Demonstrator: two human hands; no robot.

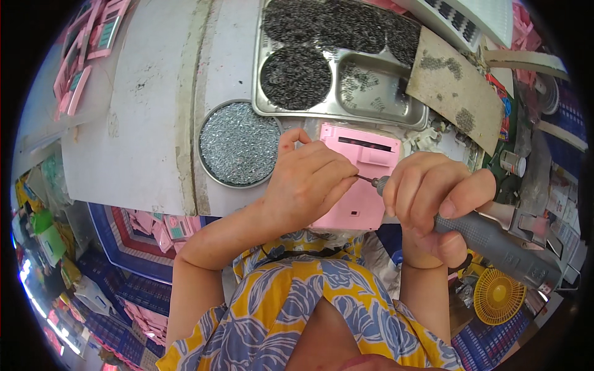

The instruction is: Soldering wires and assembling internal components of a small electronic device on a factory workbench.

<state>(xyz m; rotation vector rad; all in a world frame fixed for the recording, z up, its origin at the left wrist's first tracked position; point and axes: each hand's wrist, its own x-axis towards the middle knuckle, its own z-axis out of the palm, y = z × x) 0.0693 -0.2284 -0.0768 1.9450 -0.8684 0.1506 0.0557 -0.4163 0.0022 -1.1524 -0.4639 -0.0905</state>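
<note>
My right hand (427, 191) is wrapped round a dark grey electric screwdriver (501, 244), whose thin bit points left. At the tip of that bit, my left hand (309, 176) pinches with thumb and forefinger; whatever tiny piece may be between them is hidden. Beneath both hands lies a pink plastic housing (352, 207) with a dark slot along its far end and a small dark square opening near its front. Just left of my left hand stands a round dish (238, 145) full of small silvery screws.
A steel compartment tray (340, 114) holds heaps of small black parts beyond the housing. A stained board (458, 86) overlaps its right side. Pink housings (74, 86) lie at the far left. Below the table edge are a blue crate (117, 247) and a yellow fan (500, 295).
</note>
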